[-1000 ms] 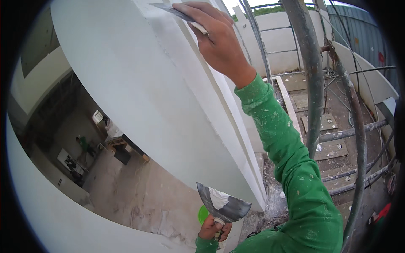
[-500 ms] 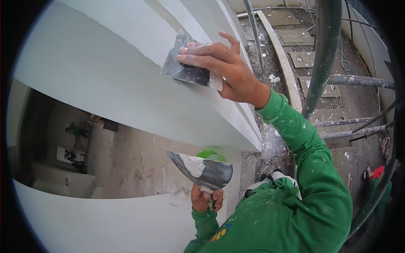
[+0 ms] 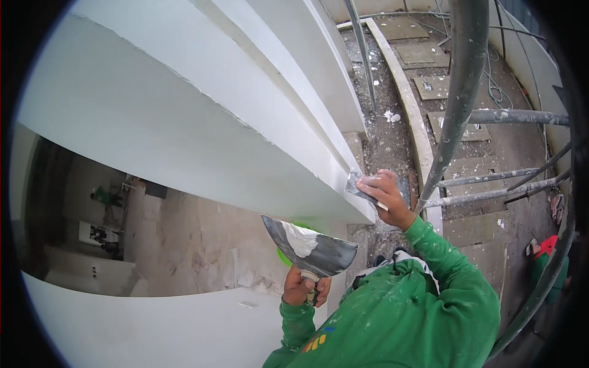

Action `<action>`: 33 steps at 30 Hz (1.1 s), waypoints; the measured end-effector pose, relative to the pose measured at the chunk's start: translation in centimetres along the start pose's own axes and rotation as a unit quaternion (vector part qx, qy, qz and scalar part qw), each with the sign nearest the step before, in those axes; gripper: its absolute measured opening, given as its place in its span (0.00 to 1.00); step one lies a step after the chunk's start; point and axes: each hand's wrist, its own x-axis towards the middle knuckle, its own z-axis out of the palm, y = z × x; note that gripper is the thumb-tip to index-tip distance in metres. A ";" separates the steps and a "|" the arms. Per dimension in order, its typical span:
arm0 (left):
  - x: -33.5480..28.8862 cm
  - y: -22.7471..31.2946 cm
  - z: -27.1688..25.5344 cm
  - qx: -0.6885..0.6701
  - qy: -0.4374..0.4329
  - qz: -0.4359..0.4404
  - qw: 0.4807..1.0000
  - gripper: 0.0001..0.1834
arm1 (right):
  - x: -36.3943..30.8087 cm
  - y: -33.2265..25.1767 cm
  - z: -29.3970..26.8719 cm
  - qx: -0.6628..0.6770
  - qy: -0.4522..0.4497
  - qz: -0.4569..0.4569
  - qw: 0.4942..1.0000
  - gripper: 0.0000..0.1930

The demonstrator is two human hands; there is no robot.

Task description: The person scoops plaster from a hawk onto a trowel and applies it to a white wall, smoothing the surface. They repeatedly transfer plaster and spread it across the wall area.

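My left hand is closed round the handle of a wide putty knife. Its grey blade points up and carries a lump of white putty. Further right, my right hand grips a smaller flat putty scraper, fingers pressed on its dark, smeared blade. That blade lies at the outer edge of the white wall, near its lower right end. Behind the putty knife, a bright green round container shows only in part.
Grey scaffold pipes stand close to my right arm. Beyond them runs a low concrete kerb beside putty-spattered ground. An opening at left shows a dusty floor. Another person in green and red is partly visible at far right.
My right hand has come down along the wall edge toward me with the scraper. My left hand and the putty knife have shifted slightly right.
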 end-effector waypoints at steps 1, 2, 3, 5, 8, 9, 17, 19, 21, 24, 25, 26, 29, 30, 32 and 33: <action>-0.2 -0.4 0.1 -0.018 -0.001 -0.008 1.000 0.30 | 0.1 -1.8 -1.0 0.017 0.036 0.008 0.999 0.25; -0.4 -0.6 0.0 -0.036 -0.001 -0.020 0.999 0.30 | 0.5 -4.2 -2.2 0.059 0.059 0.014 0.996 0.26; -0.5 -0.8 -0.4 -0.061 -0.008 -0.046 0.997 0.30 | 0.9 -6.7 -2.9 0.101 0.081 0.021 0.991 0.26; -0.4 -1.5 -1.2 -0.115 -0.026 -0.103 0.988 0.30 | 1.3 -10.2 -3.0 0.172 0.058 -0.049 0.982 0.29; -0.3 -1.7 -2.1 -0.127 -0.054 -0.130 0.982 0.31 | 1.6 -11.3 -3.1 0.181 -0.061 -0.046 0.981 0.33; -0.2 -1.1 -2.5 -0.115 -0.066 -0.114 0.985 0.31 | 2.2 -11.1 -3.0 0.170 -0.111 -0.035 0.979 0.34; -1.2 2.9 -2.2 -0.031 -0.067 0.013 0.997 0.30 | 16.0 -12.1 -12.7 -0.117 0.222 -0.207 0.946 0.25; -0.9 2.5 -2.0 -0.032 -0.060 0.011 0.998 0.30 | 23.4 -14.0 -13.6 -0.040 0.281 -0.272 0.919 0.23; -0.7 2.4 -1.2 -0.039 -0.064 0.010 0.997 0.31 | 30.3 -14.6 -13.6 -0.012 0.310 -0.357 0.881 0.21; -0.7 2.2 -0.9 -0.026 -0.058 0.007 0.998 0.32 | 36.9 -16.6 -13.9 0.011 0.326 -0.412 0.850 0.21; -0.5 2.2 -1.0 -0.021 -0.056 0.003 0.998 0.32 | 38.0 -17.2 -14.3 0.017 0.315 -0.418 0.852 0.23; -0.7 2.1 -1.1 -0.021 -0.048 0.005 0.999 0.32 | 39.0 -17.8 -14.1 0.030 0.300 -0.421 0.855 0.25; -1.1 1.6 -1.4 -0.025 -0.021 0.013 0.999 0.32 | 40.4 -19.7 -14.3 0.028 0.252 -0.442 0.861 0.32; -1.1 1.3 -1.8 -0.027 -0.010 0.020 0.999 0.32 | 39.8 -20.5 -14.5 -0.003 0.257 -0.423 0.869 0.30; -1.1 0.7 -2.3 -0.036 0.010 0.018 0.999 0.33 | 39.0 -19.6 -13.7 0.007 0.265 -0.461 0.847 0.26; -1.1 0.7 -2.1 -0.039 0.023 0.022 0.999 0.33 | 38.5 -19.0 -13.2 0.014 0.269 -0.479 0.836 0.25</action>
